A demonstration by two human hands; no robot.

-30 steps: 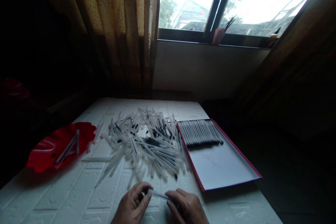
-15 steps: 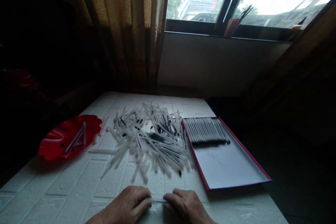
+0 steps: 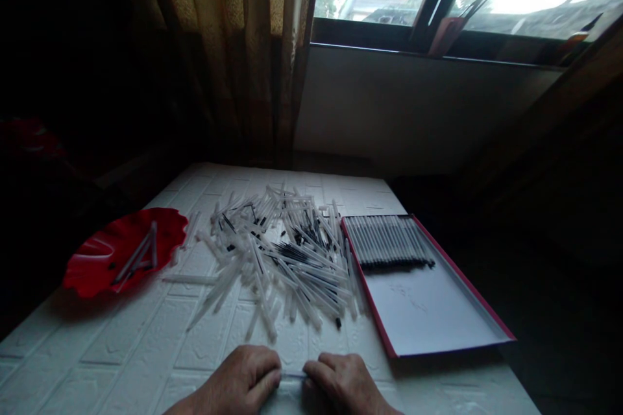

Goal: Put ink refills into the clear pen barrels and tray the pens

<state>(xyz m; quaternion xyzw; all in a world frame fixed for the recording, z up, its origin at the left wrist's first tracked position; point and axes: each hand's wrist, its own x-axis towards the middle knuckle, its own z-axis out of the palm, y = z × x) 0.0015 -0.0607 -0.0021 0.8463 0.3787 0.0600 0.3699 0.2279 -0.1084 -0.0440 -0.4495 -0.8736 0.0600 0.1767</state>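
My left hand (image 3: 249, 373) and my right hand (image 3: 343, 376) face each other low in the view, fingers pinched. A slim, clear pen (image 3: 293, 374) spans the gap between them, one end in each hand; the fingers hide its ends. Just beyond lies a loose heap of clear pen barrels (image 3: 263, 318), mixed with dark refills (image 3: 292, 251). One small black pen cap (image 3: 338, 323) sits at the heap's near edge. To the right, a shallow red-edged box lid (image 3: 442, 318) holds a row of black-capped pens (image 3: 389, 240) side by side.
A red scalloped bowl (image 3: 92, 272) with a few pen parts stands on the left of the white brick-patterned table (image 3: 141, 337). Behind are a curtain (image 3: 243, 65) and a window with a holder (image 3: 445, 35) of thin sticks on its sill.
The view has shifted slightly, so the box lid appears a little further right and the bowl further left. Both hands keep nearly the same place and grip on the pen.
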